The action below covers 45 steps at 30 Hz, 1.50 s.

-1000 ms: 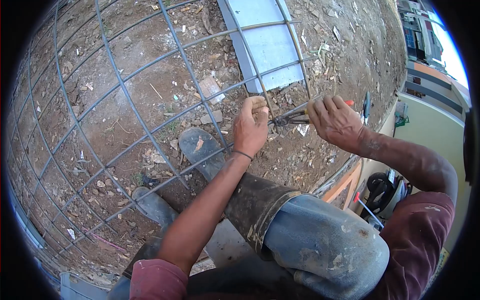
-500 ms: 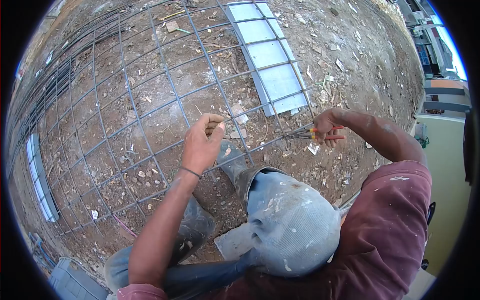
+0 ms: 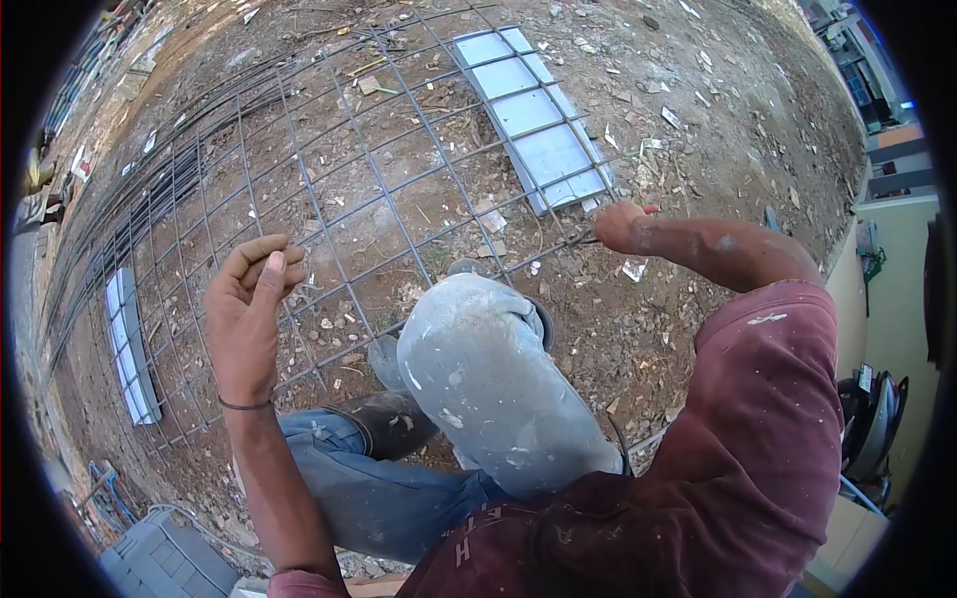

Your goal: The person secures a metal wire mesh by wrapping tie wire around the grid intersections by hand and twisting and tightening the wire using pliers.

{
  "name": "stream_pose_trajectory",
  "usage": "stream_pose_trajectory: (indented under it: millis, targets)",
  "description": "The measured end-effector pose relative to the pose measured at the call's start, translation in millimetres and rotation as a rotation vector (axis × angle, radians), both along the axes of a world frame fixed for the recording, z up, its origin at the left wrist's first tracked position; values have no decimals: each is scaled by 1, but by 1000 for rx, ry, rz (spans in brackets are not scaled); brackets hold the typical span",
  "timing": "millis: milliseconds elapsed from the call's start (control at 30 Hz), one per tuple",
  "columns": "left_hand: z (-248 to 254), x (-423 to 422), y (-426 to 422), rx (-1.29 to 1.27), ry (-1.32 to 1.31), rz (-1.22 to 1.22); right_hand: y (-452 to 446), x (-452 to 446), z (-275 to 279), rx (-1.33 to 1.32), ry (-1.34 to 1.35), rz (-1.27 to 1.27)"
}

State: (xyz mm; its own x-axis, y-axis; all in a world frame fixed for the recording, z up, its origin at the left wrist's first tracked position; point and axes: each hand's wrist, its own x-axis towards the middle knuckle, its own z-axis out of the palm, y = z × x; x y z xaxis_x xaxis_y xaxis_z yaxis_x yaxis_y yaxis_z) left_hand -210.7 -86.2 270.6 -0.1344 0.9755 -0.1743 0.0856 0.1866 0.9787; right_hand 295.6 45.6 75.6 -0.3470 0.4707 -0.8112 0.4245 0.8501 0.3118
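My right hand is closed around pliers. A red handle end shows past the fist, and the dark jaws are at a bar crossing on the near corner of the rebar mesh. My left hand is raised over the mesh at left, apart from the pliers. Its fingers are bent and drawn toward the thumb; whatever they may pinch is too small to make out. Below the mesh's far right end lies a pale grey board.
A second pale board supports the mesh's left end. Loose rebar is stacked beyond it on rubble-strewn ground. My bent knee is close to the mesh edge. A grey plastic case sits at lower left.
My left hand has moved left, away from the mesh's near edge. The right hand stays by the corner with the pliers, its wrist turned. The view has shifted, and my knee covers more of the mesh.
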Motion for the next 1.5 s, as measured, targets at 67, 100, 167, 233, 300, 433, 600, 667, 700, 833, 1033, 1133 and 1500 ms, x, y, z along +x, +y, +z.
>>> stream_pose_trajectory:
  millis: [67, 100, 167, 233, 300, 433, 600, 667, 700, 833, 1033, 1133, 1500]
  targets:
    - [0, 5, 11, 267, 195, 103, 14, 8, -27, -166, -71, -316]
    - [-3, 4, 16, 320, 216, 136, 23, 35, -56, -538, -14, -1037]
    - [-17, -3, 26, 259, 123, 186, 28, 46, -40, -891, 135, -1663]
    - [-23, -3, 31, 99, -105, 272, 10, 55, -48, -885, 232, -1745]
    - [-21, -1, 40, 62, -199, 303, -9, 54, -42, -844, 286, -1805]
    - [-21, 5, 51, 35, -249, 279, -30, 41, -39, -675, 392, -1761]
    - [-18, 18, 54, 27, -296, 301, -9, 42, -58, -530, 83, -1445]
    - [-16, 18, 55, 32, -310, 311, 0, 26, -28, -501, 81, -1383]
    - [-15, 17, 55, 32, -312, 313, 0, 18, -15, -472, 72, -1324]
    - [-17, 13, 55, 48, -296, 314, 7, 6, -1, -440, 6, -1121]
    - [-17, 7, 53, 61, -312, 344, 14, -2, -6, -417, -198, -324]
    - [-17, 2, 56, 44, -283, 318, -2, 16, 0, 79, 262, -17]
    - [-13, -1, 59, 65, -325, 304, 20, 48, -35, -765, 105, -1607]
